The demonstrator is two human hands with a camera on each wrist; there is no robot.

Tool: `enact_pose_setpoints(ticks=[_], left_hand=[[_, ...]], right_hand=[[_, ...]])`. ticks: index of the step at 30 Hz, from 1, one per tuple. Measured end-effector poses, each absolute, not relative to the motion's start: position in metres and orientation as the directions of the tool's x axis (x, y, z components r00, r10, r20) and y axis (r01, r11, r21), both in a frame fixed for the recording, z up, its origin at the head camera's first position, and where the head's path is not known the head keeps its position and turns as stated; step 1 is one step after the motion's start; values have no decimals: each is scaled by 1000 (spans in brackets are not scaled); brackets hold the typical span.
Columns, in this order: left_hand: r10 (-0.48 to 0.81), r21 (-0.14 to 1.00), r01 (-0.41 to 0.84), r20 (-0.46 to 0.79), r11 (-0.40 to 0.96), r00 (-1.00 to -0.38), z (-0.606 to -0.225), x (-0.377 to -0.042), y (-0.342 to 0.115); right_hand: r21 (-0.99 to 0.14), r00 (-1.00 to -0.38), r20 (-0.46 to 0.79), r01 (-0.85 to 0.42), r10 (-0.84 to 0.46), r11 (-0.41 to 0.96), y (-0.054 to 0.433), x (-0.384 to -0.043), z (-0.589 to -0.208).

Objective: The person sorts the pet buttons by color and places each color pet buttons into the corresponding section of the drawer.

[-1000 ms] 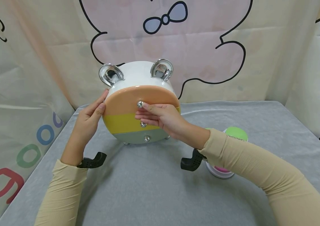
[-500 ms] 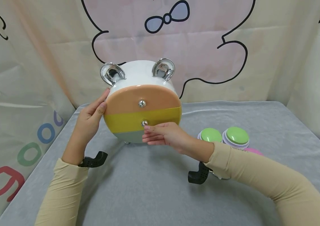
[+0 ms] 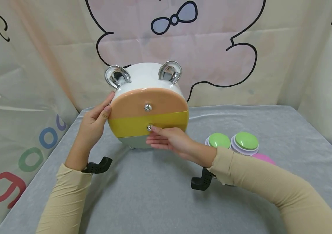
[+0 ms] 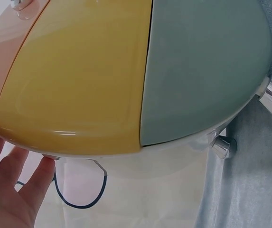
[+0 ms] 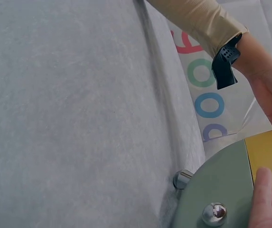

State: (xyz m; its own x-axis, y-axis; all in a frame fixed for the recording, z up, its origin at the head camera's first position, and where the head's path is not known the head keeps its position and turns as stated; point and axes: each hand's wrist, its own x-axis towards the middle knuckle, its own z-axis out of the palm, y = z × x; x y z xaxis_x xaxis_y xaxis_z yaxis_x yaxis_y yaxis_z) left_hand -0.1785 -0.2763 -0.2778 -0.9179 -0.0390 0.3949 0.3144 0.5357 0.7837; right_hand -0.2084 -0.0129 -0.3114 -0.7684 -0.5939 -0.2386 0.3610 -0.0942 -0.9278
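In the head view a round mini drawer cabinet stands on small feet, with a white top, two silver ears and orange, yellow and green drawer fronts. My left hand grips its left edge, thumb at the front and fingers along the side. Thumb and index finger of my right hand are at the silver knob of the yellow drawer, the other fingers stretched below it. All drawer fronts sit flush. That knob is hidden in the right wrist view, where the green drawer's knob shows.
Two round things with green domed tops, a left one and a right one, stand right of the cabinet. A pink one is partly behind the right sleeve. Grey cloth covers the table, with printed curtains behind and at the sides.
My right hand has gone from the orange drawer's knob down to the yellow drawer's knob, uncovering the green-topped things. My left hand keeps its hold on the cabinet's edge.
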Motion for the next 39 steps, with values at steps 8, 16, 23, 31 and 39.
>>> enact_pose_setpoints(ticks=[8,16,23,31,39], left_hand=[[-38,773,334,418,539,-907,-278,-179,-275],[-42,766,333,424,550,-905,-277,-179,-274],[-42,768,328,418,550,-907,-277,-179,-274],[-41,775,310,397,551,-917,-279,-179,-276],[-37,782,296,376,548,-926,-279,-180,-277]], right_hand=[[-897,-771,-238,407,-590,-170,-18,-210,-312],[-894,-782,-217,399,-584,-203,-21,-210,-312],[-900,-786,-223,394,-577,-189,-19,-207,-313],[-919,-782,-226,369,-581,-140,-15,-198,-316],[-937,-777,-206,331,-595,-108,-10,-188,-316]])
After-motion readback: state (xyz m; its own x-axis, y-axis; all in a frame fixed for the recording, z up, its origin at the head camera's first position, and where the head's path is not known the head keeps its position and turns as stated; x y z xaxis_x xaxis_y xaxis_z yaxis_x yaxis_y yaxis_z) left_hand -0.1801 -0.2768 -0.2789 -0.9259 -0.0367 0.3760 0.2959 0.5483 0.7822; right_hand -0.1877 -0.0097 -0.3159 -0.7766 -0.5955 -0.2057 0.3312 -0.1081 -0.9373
